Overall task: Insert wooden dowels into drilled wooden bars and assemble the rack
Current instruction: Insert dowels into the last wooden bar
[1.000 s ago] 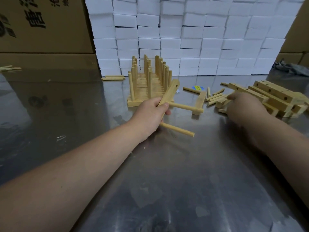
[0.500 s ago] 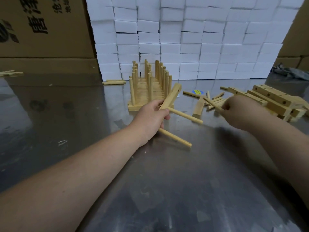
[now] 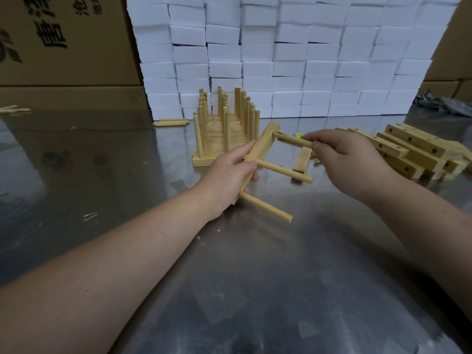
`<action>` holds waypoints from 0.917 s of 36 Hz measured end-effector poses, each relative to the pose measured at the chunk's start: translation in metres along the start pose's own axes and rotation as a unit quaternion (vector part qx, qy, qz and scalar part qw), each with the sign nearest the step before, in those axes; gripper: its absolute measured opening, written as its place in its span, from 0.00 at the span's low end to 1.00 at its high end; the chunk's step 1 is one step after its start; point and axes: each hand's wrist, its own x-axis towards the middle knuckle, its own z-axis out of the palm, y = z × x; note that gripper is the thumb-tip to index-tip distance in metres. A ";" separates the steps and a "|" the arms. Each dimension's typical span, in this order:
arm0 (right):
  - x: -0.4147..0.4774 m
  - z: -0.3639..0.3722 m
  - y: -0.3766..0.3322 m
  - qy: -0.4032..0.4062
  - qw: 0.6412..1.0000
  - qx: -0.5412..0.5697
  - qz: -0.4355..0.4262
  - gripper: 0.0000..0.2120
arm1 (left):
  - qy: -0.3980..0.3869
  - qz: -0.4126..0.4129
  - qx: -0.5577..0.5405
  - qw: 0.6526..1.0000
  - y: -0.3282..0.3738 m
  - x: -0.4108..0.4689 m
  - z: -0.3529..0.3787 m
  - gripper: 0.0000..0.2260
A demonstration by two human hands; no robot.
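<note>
At centre frame the left hand curls round a drilled wooden bar held tilted above the steel table, with two dowels already sticking out of it toward the right. The right hand pinches a third dowel between thumb and fingertips, its left end meeting the bar's upper end. A finished rack stands just behind the bar, and a pile of drilled bars lies at the right edge.
</note>
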 end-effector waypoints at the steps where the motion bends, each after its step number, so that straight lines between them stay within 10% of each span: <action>1: 0.000 0.000 0.001 0.000 1.000 -0.010 0.001 0.14 | -0.001 0.000 0.002 1.000 0.000 0.000 0.000 0.19; 33: -0.001 0.006 0.000 0.003 0.998 -0.052 -0.032 0.10 | -0.009 0.026 0.095 0.995 0.006 -0.006 0.000 0.13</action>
